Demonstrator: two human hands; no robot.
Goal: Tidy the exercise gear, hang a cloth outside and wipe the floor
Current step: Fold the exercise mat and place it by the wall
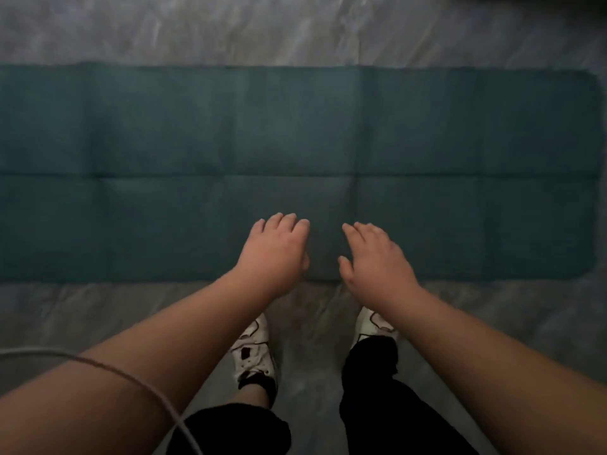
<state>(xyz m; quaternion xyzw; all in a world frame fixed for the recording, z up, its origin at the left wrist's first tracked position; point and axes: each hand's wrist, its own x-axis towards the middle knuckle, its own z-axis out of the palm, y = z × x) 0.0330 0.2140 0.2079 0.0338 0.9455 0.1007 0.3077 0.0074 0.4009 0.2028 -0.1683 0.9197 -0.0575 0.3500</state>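
Note:
A teal exercise mat point(295, 136) lies flat across the floor, its fold creases forming a grid. It runs off the left edge of the view and ends in rounded corners at the right. My left hand point(276, 251) and my right hand point(374, 257) reach forward side by side over the mat's near edge, backs up. The fingers of both are loosely bent and hold nothing. Whether the hands touch the mat cannot be told.
Grey marbled floor point(295, 31) lies beyond the mat and in front of it. My feet in white shoes point(254, 353) stand just short of the near edge. A thin cable point(108, 367) crosses my left forearm. The room is dim.

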